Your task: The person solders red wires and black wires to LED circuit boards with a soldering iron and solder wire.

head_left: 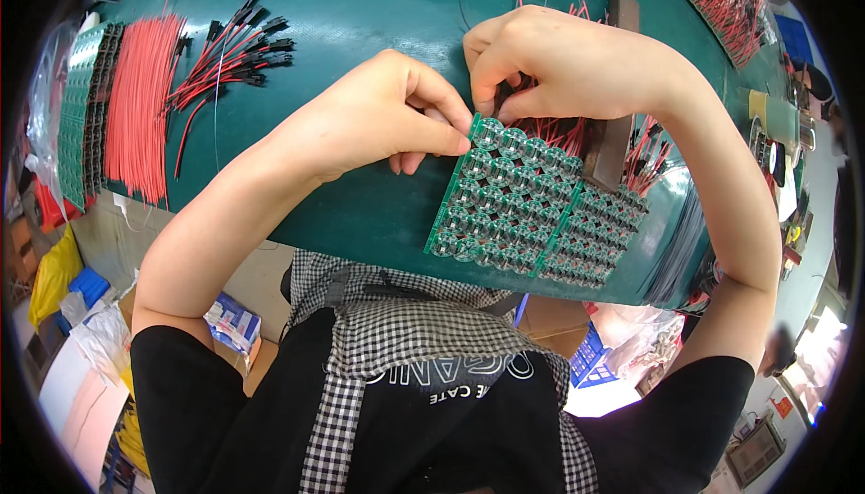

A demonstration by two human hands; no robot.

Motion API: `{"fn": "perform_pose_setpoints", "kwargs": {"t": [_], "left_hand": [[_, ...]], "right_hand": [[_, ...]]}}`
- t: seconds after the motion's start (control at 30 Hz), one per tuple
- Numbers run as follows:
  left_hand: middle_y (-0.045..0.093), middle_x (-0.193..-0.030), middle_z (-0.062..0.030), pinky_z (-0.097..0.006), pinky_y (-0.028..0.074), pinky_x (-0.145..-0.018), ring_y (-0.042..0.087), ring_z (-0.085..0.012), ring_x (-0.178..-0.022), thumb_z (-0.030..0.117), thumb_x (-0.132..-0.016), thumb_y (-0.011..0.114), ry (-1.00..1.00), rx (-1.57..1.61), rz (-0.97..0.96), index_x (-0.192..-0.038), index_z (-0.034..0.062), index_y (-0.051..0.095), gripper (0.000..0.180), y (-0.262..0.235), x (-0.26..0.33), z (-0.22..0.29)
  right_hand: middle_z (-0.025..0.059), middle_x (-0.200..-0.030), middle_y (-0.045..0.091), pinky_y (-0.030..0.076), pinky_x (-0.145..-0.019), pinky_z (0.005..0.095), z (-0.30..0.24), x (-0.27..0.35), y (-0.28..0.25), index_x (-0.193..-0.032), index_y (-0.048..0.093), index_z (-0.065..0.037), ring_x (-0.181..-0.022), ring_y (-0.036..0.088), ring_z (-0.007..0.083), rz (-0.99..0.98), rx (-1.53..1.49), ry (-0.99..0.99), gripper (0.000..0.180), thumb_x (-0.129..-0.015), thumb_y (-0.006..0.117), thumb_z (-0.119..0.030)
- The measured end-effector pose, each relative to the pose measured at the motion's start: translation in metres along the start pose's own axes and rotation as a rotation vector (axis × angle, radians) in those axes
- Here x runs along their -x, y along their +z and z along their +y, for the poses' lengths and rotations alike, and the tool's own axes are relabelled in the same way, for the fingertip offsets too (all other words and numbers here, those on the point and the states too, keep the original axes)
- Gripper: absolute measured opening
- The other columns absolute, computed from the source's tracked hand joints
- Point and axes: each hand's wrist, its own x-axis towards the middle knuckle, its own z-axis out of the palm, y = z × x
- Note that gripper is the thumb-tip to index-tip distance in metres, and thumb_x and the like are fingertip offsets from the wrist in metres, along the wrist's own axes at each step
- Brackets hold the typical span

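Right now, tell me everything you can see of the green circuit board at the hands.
The circuit board is a flat green panel packed with rows of round, clear, plastic-looking parts, with a narrow bare strip along its left edge. It lies slanted on the green table. The left hand pinches its upper-left corner; the right hand is at its far edge, contact unclear. Red wires show beyond that edge, and a brown bar overlaps its upper right.

Brightly lit, with pale glare across the upper counter (333,16) and darker shading beneath the left hand (396,115). Blown out to white at lower right. Bowed strongly toward the edges, ringed in black; crisp at centre, softer at far right.
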Motion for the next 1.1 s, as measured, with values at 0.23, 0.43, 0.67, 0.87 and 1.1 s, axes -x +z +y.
{"fn": "perform_pose_setpoints", "kwargs": {"t": [0.23,0.43,0.67,0.87,1.1], "left_hand": [[0.064,-0.068,-0.0039,-0.02,0.04,-0.045,0.052,-0.0065,-0.049,0.003,-0.077,0.071,-0.011,0.008,-0.002,-0.087,-0.0018,0.069,0.011,0.0,-0.002,-0.001],[0.065,-0.071,-0.0039,-0.021,0.041,-0.046,0.053,-0.0063,-0.05,0.003,-0.078,0.07,-0.018,0.018,-0.012,-0.089,-0.0027,0.068,0.012,-0.001,-0.002,-0.002],[0.063,-0.07,-0.002,-0.02,0.04,-0.047,0.052,-0.0055,-0.051,0.006,-0.08,0.069,0.004,0.002,-0.043,-0.089,-0.0033,0.069,0.013,-0.001,-0.002,-0.002],[0.063,-0.07,-0.0018,-0.02,0.039,-0.047,0.051,-0.0051,-0.051,0.006,-0.08,0.069,0.011,0.011,-0.022,-0.089,-0.0039,0.069,0.014,-0.001,-0.003,-0.004],[0.062,-0.07,-0.001,-0.02,0.039,-0.047,0.051,-0.0049,-0.051,0.008,-0.081,0.068,0.034,-0.005,-0.029,-0.091,-0.0043,0.069,0.016,-0.001,-0.004,-0.005]], "right_hand": [[0.0103,-0.085,0.063,0.049,-0.075,0.0341,0.003,-0.001,0.0,-0.088,0.067,-0.001,-0.088,0.06,0.0243,-0.083,0.042,0.01,0.015,-0.076,0.068,-0.01],[0.0102,-0.083,0.063,0.049,-0.073,0.0347,0.0,0.001,-0.001,-0.088,0.067,-0.001,-0.084,0.06,0.0243,-0.058,0.017,0.009,0.015,-0.076,0.068,-0.01],[0.0125,-0.084,0.064,0.051,-0.073,0.0361,-0.003,0.011,0.005,-0.087,0.069,-0.002,-0.083,0.063,0.0254,0.022,0.082,0.035,0.014,-0.075,0.063,-0.007],[0.0124,-0.089,0.062,0.052,-0.076,0.0391,-0.011,0.018,0.005,-0.076,0.067,-0.001,-0.092,0.063,0.0294,0.171,0.398,0.054,0.009,-0.07,0.061,0.001],[0.012,-0.092,0.06,0.052,-0.077,0.041,-0.008,0.025,0.012,-0.079,0.065,0.001,-0.093,0.062,0.0297,0.214,0.569,0.112,0.011,-0.069,0.061,0.004]]}}
